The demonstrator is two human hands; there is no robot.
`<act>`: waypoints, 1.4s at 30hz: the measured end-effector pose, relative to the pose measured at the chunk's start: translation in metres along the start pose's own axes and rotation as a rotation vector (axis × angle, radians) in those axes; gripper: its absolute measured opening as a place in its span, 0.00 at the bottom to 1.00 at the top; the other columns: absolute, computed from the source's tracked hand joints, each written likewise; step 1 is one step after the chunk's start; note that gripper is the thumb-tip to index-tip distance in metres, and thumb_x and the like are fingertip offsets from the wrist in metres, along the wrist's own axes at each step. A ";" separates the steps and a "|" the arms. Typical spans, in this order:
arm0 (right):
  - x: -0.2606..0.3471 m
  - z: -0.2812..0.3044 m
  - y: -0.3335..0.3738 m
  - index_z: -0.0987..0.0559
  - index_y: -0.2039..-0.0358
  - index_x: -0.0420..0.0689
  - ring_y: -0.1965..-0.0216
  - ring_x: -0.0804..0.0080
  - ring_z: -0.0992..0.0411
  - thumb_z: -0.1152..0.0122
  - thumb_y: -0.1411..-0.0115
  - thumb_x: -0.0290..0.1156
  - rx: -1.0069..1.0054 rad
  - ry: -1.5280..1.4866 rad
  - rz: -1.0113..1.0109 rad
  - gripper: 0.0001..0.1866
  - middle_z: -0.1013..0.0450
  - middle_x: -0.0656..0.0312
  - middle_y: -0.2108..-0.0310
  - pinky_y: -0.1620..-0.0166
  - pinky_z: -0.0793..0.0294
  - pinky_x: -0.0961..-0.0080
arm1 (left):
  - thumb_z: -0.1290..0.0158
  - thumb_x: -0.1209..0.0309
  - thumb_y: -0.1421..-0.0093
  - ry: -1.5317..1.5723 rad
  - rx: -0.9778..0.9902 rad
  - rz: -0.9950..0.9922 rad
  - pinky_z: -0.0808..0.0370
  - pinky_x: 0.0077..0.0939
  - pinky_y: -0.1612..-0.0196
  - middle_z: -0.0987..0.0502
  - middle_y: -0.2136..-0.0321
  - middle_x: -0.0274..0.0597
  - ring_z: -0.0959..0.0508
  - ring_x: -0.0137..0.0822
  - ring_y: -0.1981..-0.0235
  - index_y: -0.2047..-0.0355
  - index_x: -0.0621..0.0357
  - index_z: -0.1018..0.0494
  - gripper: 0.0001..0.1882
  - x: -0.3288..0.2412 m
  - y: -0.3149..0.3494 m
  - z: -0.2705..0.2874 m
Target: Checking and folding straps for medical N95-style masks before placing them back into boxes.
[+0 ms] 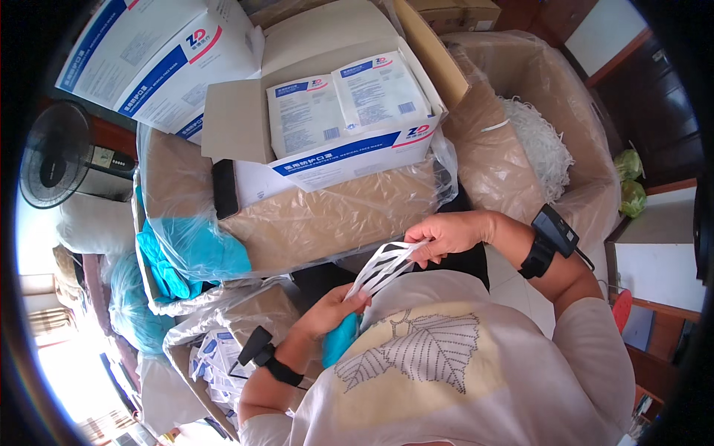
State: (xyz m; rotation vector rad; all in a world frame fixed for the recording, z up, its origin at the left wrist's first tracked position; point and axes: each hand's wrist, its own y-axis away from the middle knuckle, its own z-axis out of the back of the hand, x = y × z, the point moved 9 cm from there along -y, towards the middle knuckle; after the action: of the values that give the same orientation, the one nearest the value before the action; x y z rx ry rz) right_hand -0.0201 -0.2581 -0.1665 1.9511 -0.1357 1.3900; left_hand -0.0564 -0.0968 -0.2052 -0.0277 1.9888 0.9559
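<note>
Several white elastic straps [385, 269] stretch in a loose bundle between my two hands in front of my chest. My right hand [450, 235] pinches their upper right ends between thumb and fingers. Lower and to the left, my left hand [333, 309] is closed around the other end. A teal folded piece [341, 340], which looks like fabric, hangs just under my left hand against my shirt. It is partly hidden, and I cannot tell whether the straps are joined to it.
Ahead, an open white carton [349, 157] of flat packets rests on a plastic-lined box [320, 230], beside a black phone [224, 190]. Teal folded pieces [165, 264] lie left. A lined box [587, 111] at right holds white strings [539, 141]. Loose packets [222, 366] fill a lower-left box.
</note>
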 end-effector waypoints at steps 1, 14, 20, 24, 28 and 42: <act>0.002 -0.003 0.000 0.29 0.69 0.42 0.78 0.86 0.40 0.52 0.40 0.38 0.015 0.002 -0.008 0.11 0.33 0.70 0.78 0.74 0.38 0.89 | 0.56 0.62 0.40 -0.156 0.031 -0.002 0.34 0.18 0.66 0.30 0.74 0.30 0.32 0.22 0.71 0.69 0.60 0.29 0.13 -0.001 0.002 0.000; 0.014 0.002 -0.016 0.29 0.72 0.40 0.80 0.79 0.36 0.57 0.39 0.36 -0.238 0.054 0.164 0.13 0.34 0.67 0.82 0.74 0.35 0.81 | 0.58 0.57 0.40 0.193 -0.121 -0.427 0.43 0.16 0.78 0.38 0.88 0.28 0.39 0.21 0.83 0.53 0.60 0.33 0.22 -0.083 0.027 0.022; 0.045 -0.018 -0.012 0.30 0.68 0.39 0.79 0.71 0.33 0.56 0.40 0.32 -0.372 0.351 0.344 0.09 0.33 0.61 0.81 0.73 0.35 0.74 | 0.59 0.64 0.39 -0.605 -0.369 -0.469 0.34 0.25 0.69 0.29 0.78 0.40 0.30 0.31 0.76 0.43 0.59 0.46 0.25 -0.111 -0.001 0.018; 0.049 -0.010 -0.003 0.30 0.68 0.39 0.80 0.77 0.35 0.55 0.39 0.32 -0.403 0.224 0.274 0.09 0.33 0.64 0.81 0.74 0.35 0.79 | 0.55 0.61 0.41 -0.767 -0.180 -0.324 0.31 0.30 0.65 0.27 0.73 0.49 0.27 0.39 0.71 0.54 0.59 0.36 0.19 -0.096 -0.008 0.007; 0.034 -0.005 -0.006 0.29 0.67 0.40 0.79 0.82 0.36 0.56 0.38 0.34 -0.391 0.051 0.216 0.11 0.33 0.67 0.80 0.73 0.34 0.84 | 0.56 0.60 0.40 -0.575 -0.088 -0.333 0.32 0.25 0.67 0.28 0.76 0.42 0.29 0.33 0.73 0.66 0.61 0.31 0.15 -0.092 -0.011 -0.001; 0.017 -0.008 -0.024 0.28 0.65 0.44 0.79 0.87 0.38 0.57 0.38 0.41 -0.201 -0.394 0.105 0.15 0.34 0.70 0.79 0.74 0.36 0.89 | 0.60 0.64 0.38 -0.181 -0.095 -0.246 0.37 0.15 0.71 0.33 0.79 0.30 0.36 0.21 0.76 0.70 0.60 0.32 0.12 -0.078 -0.010 0.017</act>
State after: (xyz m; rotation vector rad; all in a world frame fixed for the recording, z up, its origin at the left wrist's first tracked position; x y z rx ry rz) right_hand -0.0080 -0.2300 -0.1623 2.0458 -0.5477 0.9949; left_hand 0.0056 -0.1183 -0.1592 -0.2260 1.7274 0.8608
